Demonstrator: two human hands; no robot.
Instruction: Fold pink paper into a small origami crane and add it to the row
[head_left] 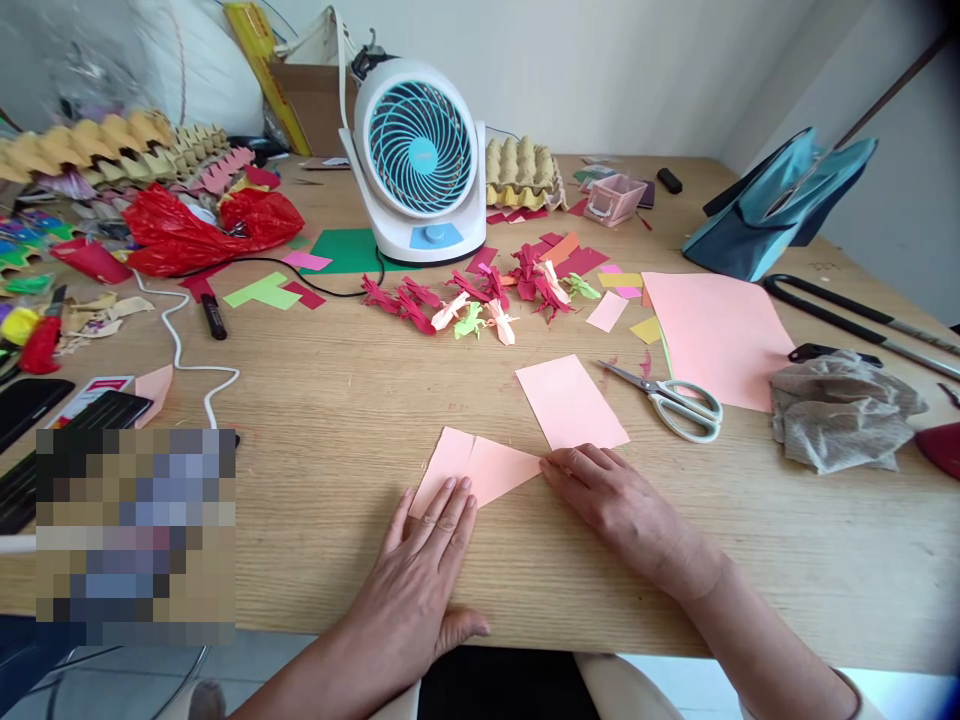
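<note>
Left hand (427,565), thumb spread, overlaps folded paper (499,473) near the table's (300,430) front edge; right hand (611,500) pinches the paper's right tip.

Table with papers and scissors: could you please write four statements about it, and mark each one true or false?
1. The left hand rests on the pointed pink paper. True.
2. The right hand holds the scissors. False: the scissors lie on the table.
3. The fan stands behind the red paper figures. True.
4. The marker lies on the green sheet. False: it lies on the table, near the white cable.
</note>
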